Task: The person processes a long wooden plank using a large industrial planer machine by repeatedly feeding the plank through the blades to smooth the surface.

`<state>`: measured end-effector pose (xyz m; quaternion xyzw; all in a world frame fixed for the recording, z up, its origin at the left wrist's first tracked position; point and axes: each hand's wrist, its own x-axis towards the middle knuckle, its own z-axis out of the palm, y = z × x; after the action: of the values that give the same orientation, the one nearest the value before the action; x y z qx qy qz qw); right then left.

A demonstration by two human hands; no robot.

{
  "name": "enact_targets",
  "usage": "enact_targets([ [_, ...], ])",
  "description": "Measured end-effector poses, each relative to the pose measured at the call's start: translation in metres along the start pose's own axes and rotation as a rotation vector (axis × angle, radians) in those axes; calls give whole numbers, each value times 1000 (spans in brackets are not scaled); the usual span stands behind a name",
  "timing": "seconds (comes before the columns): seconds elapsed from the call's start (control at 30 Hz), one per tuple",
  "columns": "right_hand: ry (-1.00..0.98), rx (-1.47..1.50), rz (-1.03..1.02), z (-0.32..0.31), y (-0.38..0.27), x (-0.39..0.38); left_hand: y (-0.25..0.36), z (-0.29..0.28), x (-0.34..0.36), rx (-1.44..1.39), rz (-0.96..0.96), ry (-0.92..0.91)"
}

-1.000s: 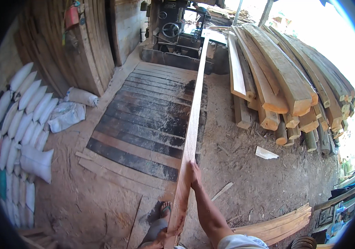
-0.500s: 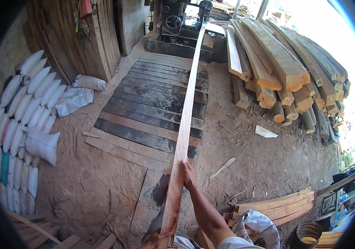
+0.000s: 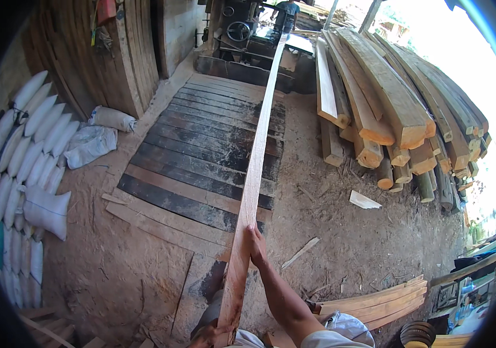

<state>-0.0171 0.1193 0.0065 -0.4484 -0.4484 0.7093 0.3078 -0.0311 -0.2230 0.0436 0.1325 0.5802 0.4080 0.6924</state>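
A long, narrow wooden plank point(image 3: 253, 174) runs from my body away to the machine at the far end. My right hand point(image 3: 258, 248) grips its right edge partway along, the thumb on the near face and the other fingers hidden behind the wood. Low in the view, my left hand point(image 3: 208, 336) is wrapped round the plank's near end, partly cut off by the frame. The plank's far end rests at a dark woodworking machine point(image 3: 248, 40) with handwheels, where another person point(image 3: 289, 8) stands.
Dark boards point(image 3: 201, 145) form a platform on the dirt floor before the machine. Thick timber beams point(image 3: 387, 93) are piled at the right. Filled white sacks point(image 3: 15, 156) are stacked at the left. Sawn boards point(image 3: 370, 304) and an offcut point(image 3: 365, 200) lie on the right-hand ground.
My view has tilted up slightly, so more of the far person shows. Both hands keep their hold, and the plank looks nearly the same.
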Motion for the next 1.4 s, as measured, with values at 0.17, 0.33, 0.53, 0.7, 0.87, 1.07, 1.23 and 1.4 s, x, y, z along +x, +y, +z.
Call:
enact_targets([
  [0.17, 16, 2, 39, -5, -36, 75, 62, -2, 46, 7, 6, -23],
  [0.33, 4, 25, 7, 0, -68, 137, 114, -5, 99, -7, 26, -22],
  [0.53, -18, 35, 56, -4, -102, 224, 192, -6, 158, -43, 66, -19],
  [0.7, 6, -9, 71, -8, -125, 310, 228, -15, 228, -123, 102, -42],
  [0.87, -1, 28, 100, 1, -164, 405, 263, -36, 315, -91, 122, 48],
  [1.07, 44, 37, 73, -1, -210, 528, 362, -53, 402, 123, -1, 73],
  [1.23, 73, 2, 57, 1, -252, 640, 457, -56, 482, -151, 59, -17],
  [1.4, 43, 54, -4, -2, -290, 759, 558, -63, 568, -185, 73, -33],
])
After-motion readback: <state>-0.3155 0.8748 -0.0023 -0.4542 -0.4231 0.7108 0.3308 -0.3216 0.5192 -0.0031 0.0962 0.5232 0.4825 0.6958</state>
